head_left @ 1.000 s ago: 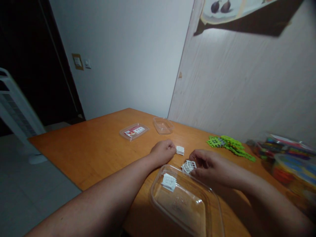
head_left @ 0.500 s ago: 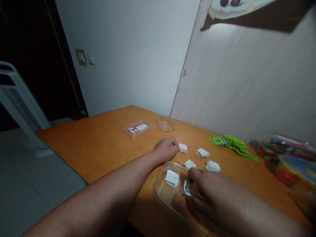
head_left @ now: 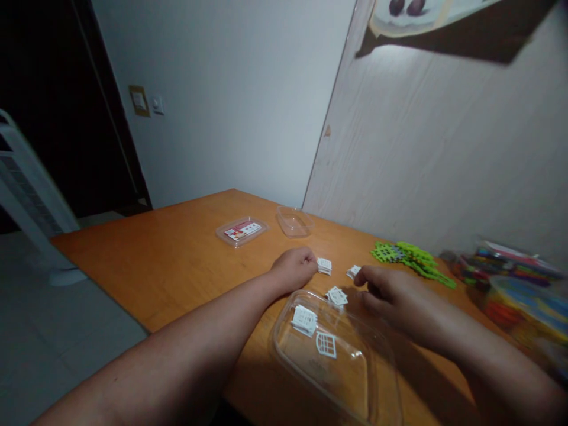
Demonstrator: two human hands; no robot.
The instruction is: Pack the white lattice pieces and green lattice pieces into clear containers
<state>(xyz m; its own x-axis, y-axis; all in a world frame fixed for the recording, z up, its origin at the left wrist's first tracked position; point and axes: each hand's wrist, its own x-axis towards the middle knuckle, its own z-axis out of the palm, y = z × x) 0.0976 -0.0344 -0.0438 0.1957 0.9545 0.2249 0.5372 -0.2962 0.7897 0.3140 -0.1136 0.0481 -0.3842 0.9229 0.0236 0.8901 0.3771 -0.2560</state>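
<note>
My left hand (head_left: 293,269) rests on the table as a closed fist, with nothing showing in it. Just right of its knuckles stands a stack of small flat white grid pieces (head_left: 324,266). My right hand (head_left: 390,296) is over the table, thumb and index finger apart and holding nothing visible. Its fingertips are close to another white stack (head_left: 354,271), partly covered by them. Between the hands lies a loose white pile (head_left: 337,296). In front, a clear plastic tray (head_left: 377,378) contains a white stack (head_left: 304,320) and a single window-shaped white piece (head_left: 326,344).
Farther back are a clear lid with a printed label (head_left: 243,231) and a second clear tub (head_left: 295,222). Green interlocking pieces (head_left: 417,260) lie by the wall at right. Blurred tubs of coloured items (head_left: 523,302) stand on the right edge.
My right hand has let go of a white window piece, now lying flat in the tray. It has moved up and right to the stacks beyond. My left fist stays put.
</note>
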